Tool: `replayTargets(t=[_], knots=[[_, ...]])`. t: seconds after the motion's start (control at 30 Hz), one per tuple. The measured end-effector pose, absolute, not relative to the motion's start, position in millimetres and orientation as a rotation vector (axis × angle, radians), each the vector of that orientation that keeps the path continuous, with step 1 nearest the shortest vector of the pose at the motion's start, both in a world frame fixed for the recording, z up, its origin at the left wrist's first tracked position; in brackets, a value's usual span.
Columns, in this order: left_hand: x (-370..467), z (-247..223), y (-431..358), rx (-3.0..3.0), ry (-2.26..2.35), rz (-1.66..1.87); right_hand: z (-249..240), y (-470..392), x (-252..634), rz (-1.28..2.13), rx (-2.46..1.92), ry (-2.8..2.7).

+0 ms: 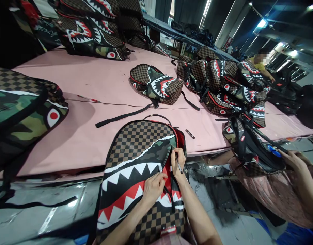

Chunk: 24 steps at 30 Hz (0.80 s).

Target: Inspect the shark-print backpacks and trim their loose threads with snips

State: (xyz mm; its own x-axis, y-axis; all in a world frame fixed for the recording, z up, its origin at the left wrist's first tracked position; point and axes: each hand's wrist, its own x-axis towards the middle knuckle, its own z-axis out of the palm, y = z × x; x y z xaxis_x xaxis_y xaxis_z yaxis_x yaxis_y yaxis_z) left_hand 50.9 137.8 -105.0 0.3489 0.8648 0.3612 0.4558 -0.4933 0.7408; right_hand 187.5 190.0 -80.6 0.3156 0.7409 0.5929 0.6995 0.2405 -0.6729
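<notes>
A checkered backpack (pixel 139 134) with a camouflage and shark-mouth print leans upright against the table's front edge, close to my body. A front opening with red lining (pixel 167 172) gapes on its right side. My left hand (pixel 155 186) is closed at the left edge of that opening, fingers pinched on the backpack's fabric. At the top of the opening, my right hand (pixel 178 161) grips a slim pen-like tool (pixel 179 166), its rear end pointing down toward my wrist. The tool's tip is hidden by the fingers. Thread snips (pixel 190 133) lie on the table just beyond the backpack.
The pink table (pixel 115 81) carries another shark-print backpack (pixel 158 83), a red-and-white pen (pixel 89 99) and backpack piles. A large backpack (pixel 23 109) stands left. At right, a co-worker's hand (pixel 294 160) holds a backpack (pixel 253 149); another person (pixel 260 66) is farther back.
</notes>
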Motion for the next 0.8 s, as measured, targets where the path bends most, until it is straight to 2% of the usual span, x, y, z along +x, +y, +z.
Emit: replayTargets(t=[0.4, 0.8], knots=[[52.6, -99.7, 139.5, 2.132, 1.113, 1.029, -87.1, 198.9, 187.6, 0.022, -1.51, -1.507], [51.9, -99.9, 137.1, 2.079, 1.149, 1.019, -76.4, 185.3, 188.9, 0.106, -1.538, -1.347]])
